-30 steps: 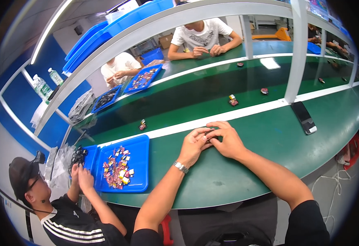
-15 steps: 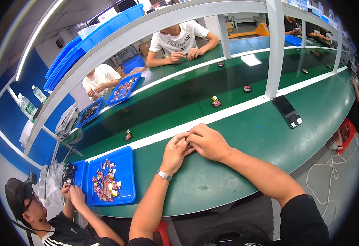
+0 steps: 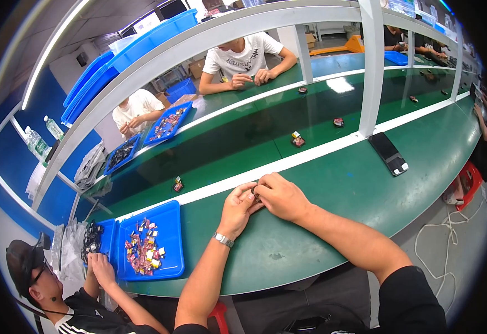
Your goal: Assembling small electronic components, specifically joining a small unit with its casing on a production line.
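Green surface (image 3: 321, 222) is stretching beneath both hands. The left hand (image 3: 235, 210), wearing a silver watch (image 3: 223, 239), is grasping a small dark part (image 3: 256, 192) at its fingertips; the right hand (image 3: 281, 197), beside it near three o'clock, is pinching the same part, so each grip is holding it and mostly hiding its shape. From the hands, a blue tray (image 3: 171, 227) is sitting at eight o'clock, carrying a red, white and yellow heap (image 3: 145, 247). A phone (image 3: 388, 154) is lying between two and three. Past the tray, a co-worker (image 3: 76, 312) is holding two hands together near black leads (image 3: 92, 237). Beyond the white rail (image 3: 316, 152), clusters (image 3: 298, 139) are resting at nine and one. Farthest, a white-shirted person (image 3: 246, 58) is appearing at twelve.
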Demonstrator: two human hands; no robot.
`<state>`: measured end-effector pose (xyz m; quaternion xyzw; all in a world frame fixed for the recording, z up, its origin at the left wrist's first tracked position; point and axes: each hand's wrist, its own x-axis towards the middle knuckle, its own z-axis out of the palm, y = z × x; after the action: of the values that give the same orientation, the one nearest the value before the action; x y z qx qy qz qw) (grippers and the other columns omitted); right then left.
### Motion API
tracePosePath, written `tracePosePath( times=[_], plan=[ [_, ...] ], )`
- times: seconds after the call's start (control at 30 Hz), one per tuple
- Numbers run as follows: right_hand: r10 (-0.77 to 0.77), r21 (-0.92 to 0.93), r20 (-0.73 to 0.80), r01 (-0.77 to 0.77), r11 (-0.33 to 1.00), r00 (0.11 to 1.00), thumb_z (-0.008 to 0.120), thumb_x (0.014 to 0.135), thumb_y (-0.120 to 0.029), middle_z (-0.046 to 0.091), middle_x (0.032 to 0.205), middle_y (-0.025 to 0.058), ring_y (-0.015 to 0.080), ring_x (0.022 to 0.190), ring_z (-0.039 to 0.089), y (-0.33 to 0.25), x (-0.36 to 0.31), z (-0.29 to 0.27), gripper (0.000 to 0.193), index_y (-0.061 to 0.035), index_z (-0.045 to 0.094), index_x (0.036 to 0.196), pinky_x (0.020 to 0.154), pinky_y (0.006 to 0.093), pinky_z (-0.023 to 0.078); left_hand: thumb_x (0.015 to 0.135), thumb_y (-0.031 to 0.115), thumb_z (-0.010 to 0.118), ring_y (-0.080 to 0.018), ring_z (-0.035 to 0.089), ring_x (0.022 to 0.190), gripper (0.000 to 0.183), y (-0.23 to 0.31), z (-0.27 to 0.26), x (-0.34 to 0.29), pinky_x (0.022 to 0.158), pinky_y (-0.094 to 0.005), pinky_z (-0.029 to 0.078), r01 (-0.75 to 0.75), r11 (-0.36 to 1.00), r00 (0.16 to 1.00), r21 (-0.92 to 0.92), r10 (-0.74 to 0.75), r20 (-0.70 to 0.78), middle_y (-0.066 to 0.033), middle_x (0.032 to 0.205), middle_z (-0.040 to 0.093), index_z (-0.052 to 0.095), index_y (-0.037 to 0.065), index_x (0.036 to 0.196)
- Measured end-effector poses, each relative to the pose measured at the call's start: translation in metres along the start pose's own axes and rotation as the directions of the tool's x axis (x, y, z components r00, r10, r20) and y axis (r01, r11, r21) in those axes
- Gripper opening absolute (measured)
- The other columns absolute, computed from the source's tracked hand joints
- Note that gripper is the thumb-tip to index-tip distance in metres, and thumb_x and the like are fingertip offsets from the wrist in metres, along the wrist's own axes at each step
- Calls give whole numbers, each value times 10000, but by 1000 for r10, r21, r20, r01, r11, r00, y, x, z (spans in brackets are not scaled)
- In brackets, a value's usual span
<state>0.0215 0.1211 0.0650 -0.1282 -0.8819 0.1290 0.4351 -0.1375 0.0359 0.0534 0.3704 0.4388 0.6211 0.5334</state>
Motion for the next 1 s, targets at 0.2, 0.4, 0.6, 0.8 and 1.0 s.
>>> tracePosePath(
  times=[0.2, 0.4, 0.6, 0.8, 1.0],
  plan=[
    [-50, -98, -18, 48, 994, 999, 673, 779, -59, 579, 924, 60, 233, 868, 593, 4, -3, 5, 117, -52, 619, 882, 661, 344, 539, 1001, 53, 497, -202, 635, 1050, 274, 1, 4, 0, 948, -363, 540, 1, 1000, 1000, 5, -1, -28, -117, 1155, 628, 500, -1, 1269],
    [-47, -140, -14, 45, 989, 999, 676, 769, -63, 580, 920, 57, 224, 874, 597, 2, -3, 6, 115, -54, 625, 871, 646, 336, 552, 990, 60, 523, -204, 631, 1057, 279, -1, 0, 1, 941, -377, 538, -3, 1000, 1000, 9, 3, -18, -114, 1173, 626, 505, 10, 1263],
    [-39, -154, 23, 42, 987, 999, 676, 758, -68, 578, 924, 57, 225, 876, 596, 1, -4, 6, 124, -53, 626, 871, 643, 337, 552, 1001, 34, 480, -212, 642, 1043, 267, -2, 1, 0, 932, -359, 550, 0, 1000, 999, 19, 1, -38, -126, 1148, 633, 490, -5, 1265],
    [-48, -133, 4, 48, 990, 999, 677, 760, -74, 576, 923, 56, 223, 876, 597, 5, -3, 7, 128, -55, 626, 876, 641, 337, 554, 1000, 21, 470, -223, 640, 1048, 259, 1, 3, 0, 933, -370, 554, -1, 1000, 999, 10, 2, -33, -140, 1159, 629, 490, -17, 1256],
    [-63, -122, -8, 62, 991, 998, 673, 770, -83, 576, 916, 49, 217, 867, 600, 8, -5, 10, 120, -50, 622, 874, 623, 337, 557, 1001, 19, 466, -224, 638, 1046, 253, 3, 5, -1, 943, -378, 552, 2, 1000, 999, 16, -1, -47, -137, 1154, 628, 490, -15, 1250]
  ],
)
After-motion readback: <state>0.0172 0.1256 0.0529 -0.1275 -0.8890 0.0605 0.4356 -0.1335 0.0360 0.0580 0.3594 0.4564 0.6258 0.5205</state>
